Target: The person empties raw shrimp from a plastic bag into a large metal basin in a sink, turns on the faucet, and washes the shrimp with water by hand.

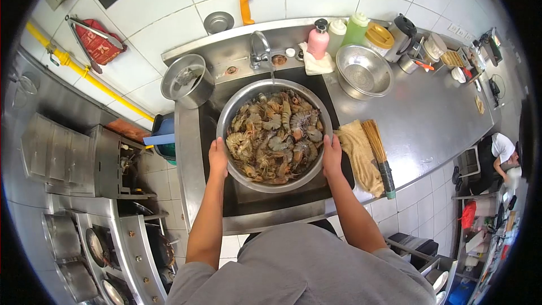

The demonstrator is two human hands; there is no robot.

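A wide metal bowl (236,178) full of raw shrimp (276,130) is in the sink (254,202), under the faucet (261,51). Water runs from the spout at the bowl's far rim. My left hand (218,158) grips the bowl's left side, and my right hand (332,156) grips the opposite side. Both thumbs lie along the rim, while the other fingers are mostly hidden beneath the bowl's outer wall.
A metal pot (189,82) stands left of the sink. To the right are an empty metal basin (364,72), a tan cloth (357,155) and a stick brush (379,155). A pink bottle (318,40) stands behind. Another person (499,155) is at far right.
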